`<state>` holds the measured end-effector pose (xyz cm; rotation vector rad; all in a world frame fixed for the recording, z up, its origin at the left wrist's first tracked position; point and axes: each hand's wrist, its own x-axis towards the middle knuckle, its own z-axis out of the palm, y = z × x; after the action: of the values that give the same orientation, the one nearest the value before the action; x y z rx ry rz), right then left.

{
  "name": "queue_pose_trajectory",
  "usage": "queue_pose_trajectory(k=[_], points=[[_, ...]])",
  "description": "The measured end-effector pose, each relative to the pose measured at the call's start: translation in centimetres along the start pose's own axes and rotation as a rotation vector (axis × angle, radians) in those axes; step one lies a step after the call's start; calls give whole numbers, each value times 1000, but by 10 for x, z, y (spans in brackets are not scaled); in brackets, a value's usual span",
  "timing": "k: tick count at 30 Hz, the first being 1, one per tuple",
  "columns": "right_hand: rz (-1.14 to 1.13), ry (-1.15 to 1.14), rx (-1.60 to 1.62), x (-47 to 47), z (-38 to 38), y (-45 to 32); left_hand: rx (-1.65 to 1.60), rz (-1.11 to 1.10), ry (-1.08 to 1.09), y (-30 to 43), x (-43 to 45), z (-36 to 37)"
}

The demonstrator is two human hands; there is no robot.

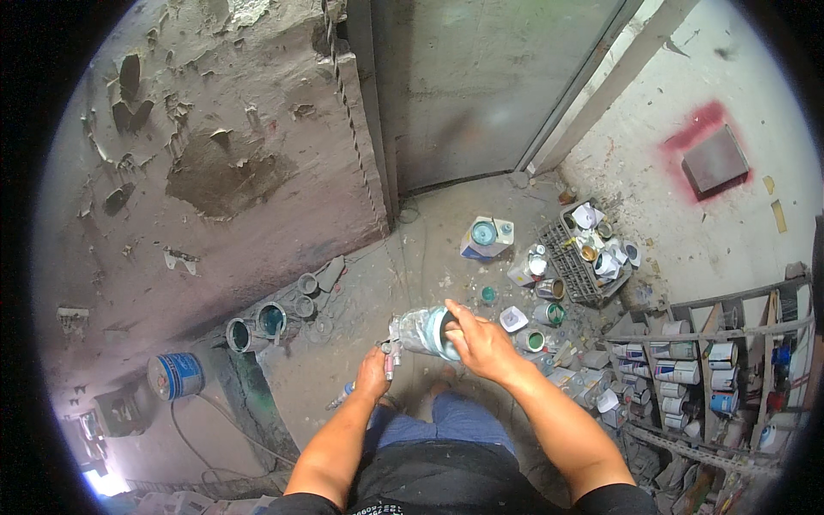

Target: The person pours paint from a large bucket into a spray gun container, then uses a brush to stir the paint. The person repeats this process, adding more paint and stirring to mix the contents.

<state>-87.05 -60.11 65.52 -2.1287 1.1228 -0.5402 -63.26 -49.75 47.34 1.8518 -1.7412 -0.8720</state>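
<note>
In front of my thighs, my left hand [372,372] is closed around the handle of a paint spray gun [390,349]. A cloudy cup [418,329], smeared with pale teal paint, is attached to the gun and lies tipped on its side, its mouth facing right. My right hand [483,342] grips the cup's rim; one finger lies over the edge and others curl into the mouth, their tips hidden. Below my left hand a blue hose fitting [347,388] shows beside my leg.
Paint cans [535,340], a square tin with a lidded pot [487,238] and a plastic crate [570,264] of used cups stand ahead right. Shelves of cans [676,370] line the right. Paint-coated pots [271,318] and a blue bucket [177,376] are left, near a hose [238,425].
</note>
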Motion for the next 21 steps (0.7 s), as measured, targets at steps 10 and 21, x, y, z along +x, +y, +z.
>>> queue_pose_trajectory(k=[10, 21], points=[[480, 437, 813, -22, -32, -11, 33, -30, 34, 8, -12, -1], [238, 78, 363, -18, -101, -24, 29, 27, -9, 19, -2, 7]])
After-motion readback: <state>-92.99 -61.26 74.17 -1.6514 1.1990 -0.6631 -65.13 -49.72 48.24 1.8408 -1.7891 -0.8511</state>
